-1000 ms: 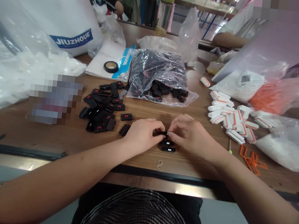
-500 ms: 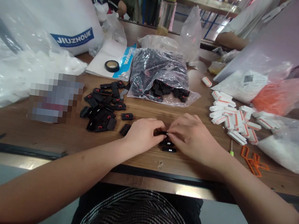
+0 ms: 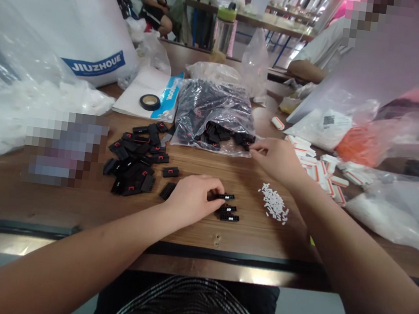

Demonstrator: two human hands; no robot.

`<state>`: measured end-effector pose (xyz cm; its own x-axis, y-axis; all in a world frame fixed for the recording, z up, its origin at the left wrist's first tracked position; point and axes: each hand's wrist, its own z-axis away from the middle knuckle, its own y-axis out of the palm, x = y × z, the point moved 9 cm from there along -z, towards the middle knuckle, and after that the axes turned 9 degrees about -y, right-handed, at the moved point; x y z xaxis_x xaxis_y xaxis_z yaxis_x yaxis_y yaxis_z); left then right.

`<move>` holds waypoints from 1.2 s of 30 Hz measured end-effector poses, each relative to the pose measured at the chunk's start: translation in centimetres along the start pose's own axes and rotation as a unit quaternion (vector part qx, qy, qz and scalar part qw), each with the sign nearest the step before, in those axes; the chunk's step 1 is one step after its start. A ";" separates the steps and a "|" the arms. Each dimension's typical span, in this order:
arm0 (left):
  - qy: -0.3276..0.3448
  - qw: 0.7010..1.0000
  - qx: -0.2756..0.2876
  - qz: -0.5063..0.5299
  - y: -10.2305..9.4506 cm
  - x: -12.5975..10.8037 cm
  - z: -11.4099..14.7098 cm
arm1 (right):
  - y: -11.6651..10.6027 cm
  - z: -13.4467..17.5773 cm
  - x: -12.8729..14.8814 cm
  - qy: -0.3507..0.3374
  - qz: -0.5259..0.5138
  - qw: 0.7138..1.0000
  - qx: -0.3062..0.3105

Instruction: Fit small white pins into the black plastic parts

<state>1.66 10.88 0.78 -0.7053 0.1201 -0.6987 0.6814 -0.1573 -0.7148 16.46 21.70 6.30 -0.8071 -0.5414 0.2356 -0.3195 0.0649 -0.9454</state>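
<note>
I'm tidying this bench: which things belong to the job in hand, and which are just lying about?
Likely in the job:
black connector in the left hand
two black connectors beside it
pile of black connectors
small white pegs
clear bag of black connectors, by the right hand

Likely just lying about:
black tape roll
booklet
green-lidded bottle

Reads "JIUZHOUE" in white capitals on the blue band of a white bag, upper left of the frame. Shows white lettering, too blurred to spell out, on the blue strip of a booklet, left of upper centre. Bears a square code, too small to read, on a clear bag, upper right.
</note>
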 end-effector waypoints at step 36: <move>0.026 0.996 -0.086 0.011 -1.1 0.3 -2.7 | 4.6 2.6 3.9 0.013 -0.302 0.947 0.109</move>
<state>1.20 13.74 1.24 -0.6823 0.1704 -0.7109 0.7224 0.0084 -0.6914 13.14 17.67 2.27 -0.5229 -0.4032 0.7510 -0.6194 -0.4255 -0.6598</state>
